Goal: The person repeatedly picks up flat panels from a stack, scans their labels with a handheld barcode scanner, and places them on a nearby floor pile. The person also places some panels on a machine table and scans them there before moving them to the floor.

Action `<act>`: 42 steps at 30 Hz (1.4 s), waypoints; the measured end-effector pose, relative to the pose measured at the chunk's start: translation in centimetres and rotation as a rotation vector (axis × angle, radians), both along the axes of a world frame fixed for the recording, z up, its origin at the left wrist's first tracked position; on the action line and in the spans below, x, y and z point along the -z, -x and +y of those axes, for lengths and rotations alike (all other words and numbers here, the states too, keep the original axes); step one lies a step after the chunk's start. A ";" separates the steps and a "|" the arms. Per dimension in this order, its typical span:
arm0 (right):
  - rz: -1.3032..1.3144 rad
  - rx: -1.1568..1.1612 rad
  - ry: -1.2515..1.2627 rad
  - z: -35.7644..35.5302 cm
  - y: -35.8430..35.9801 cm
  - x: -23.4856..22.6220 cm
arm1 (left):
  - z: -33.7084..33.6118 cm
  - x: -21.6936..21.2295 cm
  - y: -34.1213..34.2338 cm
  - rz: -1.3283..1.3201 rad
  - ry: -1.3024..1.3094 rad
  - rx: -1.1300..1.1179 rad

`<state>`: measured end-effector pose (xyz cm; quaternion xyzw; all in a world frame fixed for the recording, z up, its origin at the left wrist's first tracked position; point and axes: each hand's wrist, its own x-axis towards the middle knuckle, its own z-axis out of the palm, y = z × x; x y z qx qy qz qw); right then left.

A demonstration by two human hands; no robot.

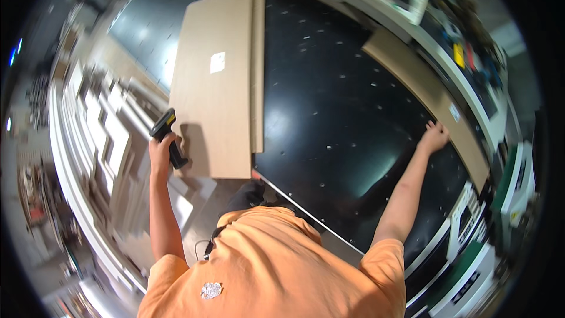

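Handheld scanner (166, 132), black with a yellow tip, sits at centre left of the frame, gripped by the closed left hand (160, 152) beside a large brown board (215, 100) on the black worktop (335, 118). At right, the right hand (434, 137) rests with fingers spread on a narrow brown panel (424, 88).

Panel (218, 88) left on table (329, 118), board (424, 91) right

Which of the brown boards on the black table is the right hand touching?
The narrow board along the table's far right edge: the right hand rests on it. The wide board with the white label lies at the left, beside the left hand, which holds a handheld scanner.
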<state>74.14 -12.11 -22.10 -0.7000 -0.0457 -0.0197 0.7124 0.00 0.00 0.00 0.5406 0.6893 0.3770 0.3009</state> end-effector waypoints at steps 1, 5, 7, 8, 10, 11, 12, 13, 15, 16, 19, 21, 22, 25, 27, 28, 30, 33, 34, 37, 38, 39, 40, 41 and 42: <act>-0.009 0.032 0.037 0.2 0.2 -0.5 | -1.3 0.0 1.4 0.138 0.079 -0.074; 0.027 0.009 0.212 0.7 0.5 -2.2 | -4.5 0.3 4.2 0.251 0.113 -0.176; -0.007 -0.024 0.159 0.7 0.9 -2.4 | -5.5 -0.2 4.7 0.139 0.324 -0.173; 0.021 -0.025 0.113 0.5 1.0 -2.4 | -5.9 -0.3 4.7 0.089 0.391 -0.147; -0.025 -0.098 0.114 -0.1 1.7 -2.4 | -6.5 -0.5 4.8 -0.021 0.506 -0.088; -0.083 -0.164 0.143 -0.5 2.6 -2.3 | -6.7 -0.3 4.6 -0.110 0.473 -0.086; -0.090 -0.206 0.177 -0.9 3.8 -2.3 | -6.9 0.1 4.3 -0.185 0.438 -0.090; -0.260 -0.227 0.290 -1.2 5.8 -2.0 | -7.1 0.7 3.9 -0.252 0.402 -0.099; -0.483 -0.302 0.430 -1.3 10.9 -2.2 | -7.0 1.8 3.2 -0.327 0.362 -0.108; -0.503 -0.356 0.428 -1.4 13.9 -2.6 | -7.1 2.0 3.1 -0.286 0.343 -0.067; -0.497 -0.590 0.301 -1.7 23.8 -5.0 | -7.6 1.7 2.6 -0.163 0.376 0.015; -0.495 -0.736 0.277 -2.4 29.6 -7.0 | -8.7 1.9 1.7 -0.171 0.391 0.072; -0.540 -0.802 0.247 -2.9 32.2 -7.9 | -9.2 2.1 1.1 -0.173 0.388 0.111; -0.332 -0.947 0.246 -5.1 38.2 -9.6 | -11.5 2.5 0.0 -0.303 0.379 0.246; -0.256 -0.965 0.262 -6.2 40.4 -10.3 | -13.0 3.1 -0.7 -0.420 0.395 0.325; -0.251 -0.961 0.272 -6.6 41.2 -10.5 | -13.6 3.4 -1.0 -0.412 0.394 0.346; -0.267 -0.964 0.336 -7.3 42.3 -10.7 | -14.7 4.0 -1.1 -0.409 0.396 0.375; -0.231 -0.959 0.406 -7.9 43.1 -10.9 | -15.9 4.6 -0.8 -0.424 0.411 0.394; -0.232 -0.948 0.398 -8.0 43.3 -10.9 | -16.2 4.8 -0.6 -0.428 0.417 0.392; -0.232 -0.882 0.440 -8.5 43.8 -10.8 | -16.6 5.4 0.1 -0.517 0.525 0.340; -0.232 -0.866 0.450 -8.7 43.9 -10.7 | -16.7 5.6 0.5 -0.548 0.549 0.272; -0.231 -0.854 0.455 -8.9 44.0 -10.6 | -16.8 5.9 0.5 -0.664 0.502 0.267; -0.230 -0.837 0.459 -9.1 44.2 -10.5 | -16.8 6.1 0.8 -0.675 0.487 0.262; -0.232 -0.837 0.452 -9.2 44.2 -10.4 | -16.9 6.4 0.9 -0.692 0.477 0.268; -0.233 -0.830 0.443 -9.3 44.3 -10.2 | -16.9 6.6 1.1 -0.681 0.477 0.268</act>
